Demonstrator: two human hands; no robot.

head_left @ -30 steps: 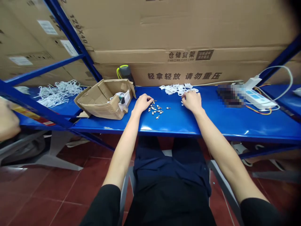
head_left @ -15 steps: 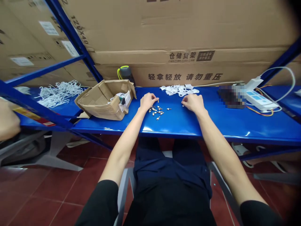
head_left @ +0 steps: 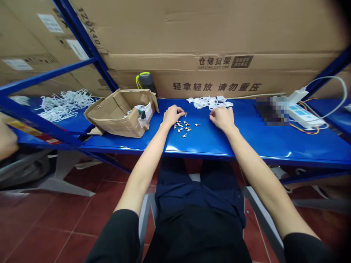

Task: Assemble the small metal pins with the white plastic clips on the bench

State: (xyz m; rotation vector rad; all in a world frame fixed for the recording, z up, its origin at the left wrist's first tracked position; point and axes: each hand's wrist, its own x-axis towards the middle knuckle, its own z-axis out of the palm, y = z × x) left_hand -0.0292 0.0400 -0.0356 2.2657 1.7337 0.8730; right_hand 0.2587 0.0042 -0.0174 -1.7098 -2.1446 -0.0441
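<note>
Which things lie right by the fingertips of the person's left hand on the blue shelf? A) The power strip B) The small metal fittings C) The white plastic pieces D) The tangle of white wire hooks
B. The left hand rests on the blue steel shelf with its fingertips just beside the scattered small metal fittings.

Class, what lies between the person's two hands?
The head view shows small metal fittings scattered on the blue shelf between the left hand and right hand.

cardboard box [head_left: 112, 122] blocks left, cartons [head_left: 219, 36] behind, metal parts [head_left: 181, 128] mid-shelf
</note>
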